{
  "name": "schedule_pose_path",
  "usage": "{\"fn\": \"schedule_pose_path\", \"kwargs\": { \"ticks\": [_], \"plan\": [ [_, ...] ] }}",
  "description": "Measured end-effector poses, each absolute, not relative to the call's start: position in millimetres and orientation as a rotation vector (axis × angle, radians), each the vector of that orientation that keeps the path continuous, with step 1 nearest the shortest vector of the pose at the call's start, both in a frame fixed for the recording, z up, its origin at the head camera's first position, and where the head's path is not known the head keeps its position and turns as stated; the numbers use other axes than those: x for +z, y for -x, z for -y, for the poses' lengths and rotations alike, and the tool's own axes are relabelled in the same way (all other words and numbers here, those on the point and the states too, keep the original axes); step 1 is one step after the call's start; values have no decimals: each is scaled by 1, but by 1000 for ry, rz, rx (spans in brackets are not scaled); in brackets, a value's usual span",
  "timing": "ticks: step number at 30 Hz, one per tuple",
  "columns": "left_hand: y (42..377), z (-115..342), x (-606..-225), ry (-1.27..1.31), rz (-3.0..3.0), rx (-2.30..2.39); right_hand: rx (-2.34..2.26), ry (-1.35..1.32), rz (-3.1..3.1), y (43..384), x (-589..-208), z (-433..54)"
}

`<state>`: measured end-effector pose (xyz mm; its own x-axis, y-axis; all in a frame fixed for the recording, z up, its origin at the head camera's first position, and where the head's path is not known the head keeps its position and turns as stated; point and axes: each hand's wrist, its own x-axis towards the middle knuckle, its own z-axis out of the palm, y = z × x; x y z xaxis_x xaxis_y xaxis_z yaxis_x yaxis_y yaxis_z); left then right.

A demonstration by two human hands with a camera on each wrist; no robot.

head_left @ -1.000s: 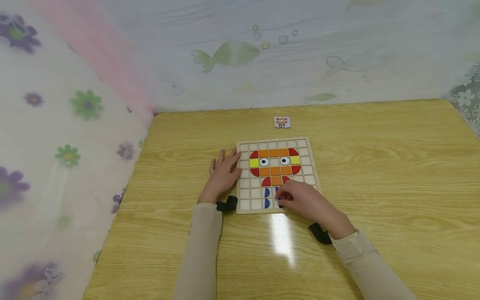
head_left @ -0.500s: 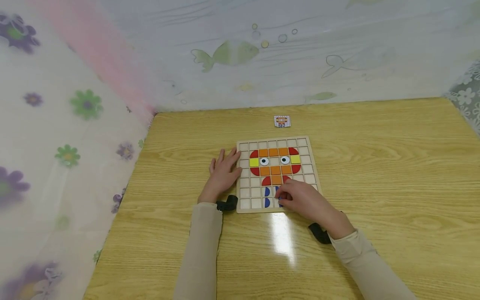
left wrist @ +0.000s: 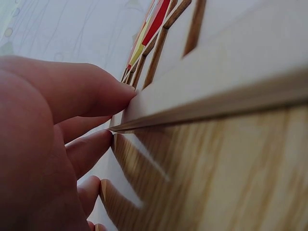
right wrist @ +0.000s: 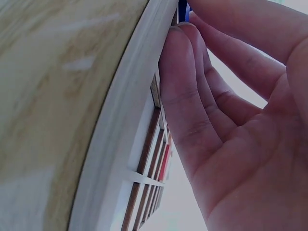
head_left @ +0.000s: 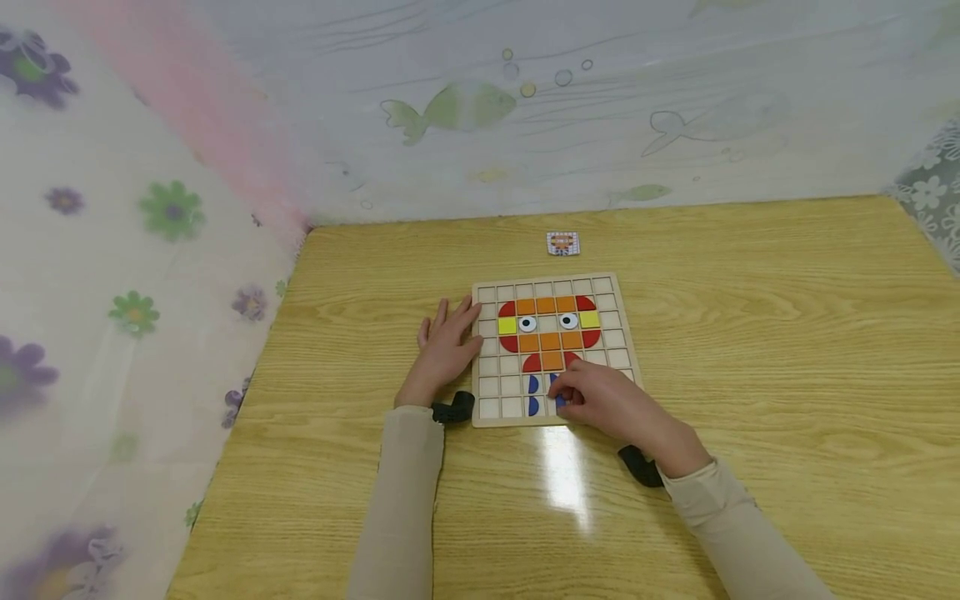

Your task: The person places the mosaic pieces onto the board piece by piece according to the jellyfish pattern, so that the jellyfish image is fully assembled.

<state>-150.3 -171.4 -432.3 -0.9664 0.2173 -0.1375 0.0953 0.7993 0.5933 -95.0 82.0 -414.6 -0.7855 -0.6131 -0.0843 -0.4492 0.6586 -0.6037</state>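
A square wooden grid board [head_left: 491, 407] lies on the table with coloured tiles in its cells. My left hand [head_left: 444, 350] rests at its left side, thumb over the frame and fingers spread along the edge, as the left wrist view shows. My right hand [head_left: 611, 400] is bent over the lower cells, pinching a blue piece [head_left: 560, 402] between thumb and fingertips. That blue piece [right wrist: 182, 10] barely shows in the right wrist view, mostly hidden by the fingers. Beside it, two blue half-circles [head_left: 533, 406] sit in one column. Above are orange squares [head_left: 551, 342], red corner pieces and two eye tiles [head_left: 528, 323].
Behind the board lies a small printed card [head_left: 563, 243] with a similar coloured figure. The wooden table [head_left: 750, 333] meets a wall with fish drawings [head_left: 468, 108] at the back. A flower-patterned wall covering [head_left: 172, 208] runs along the left.
The right fingertips shift very slightly at the lower blue piece, which shows a little differently beside them. The left hand and the board stay in place.
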Motion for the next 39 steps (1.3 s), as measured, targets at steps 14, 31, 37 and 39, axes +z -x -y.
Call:
{"fn": "schedule_pose_path", "kwargs": {
  "ticks": [14, 31, 37, 39],
  "plan": [
    [151, 171, -433, -240, -2796, 893, -902, 720, -2679, 103, -401, -103],
    [152, 170, -435, -228, -2794, 893, -879, 552, -2735, 109, -394, -159],
    [152, 170, -435, -232, -2796, 892, -871, 510, -2735, 99, -399, -179],
    [151, 171, -435, -229, -2795, 898, -861, 510, -2741, 95, -400, -185]
  ]
}}
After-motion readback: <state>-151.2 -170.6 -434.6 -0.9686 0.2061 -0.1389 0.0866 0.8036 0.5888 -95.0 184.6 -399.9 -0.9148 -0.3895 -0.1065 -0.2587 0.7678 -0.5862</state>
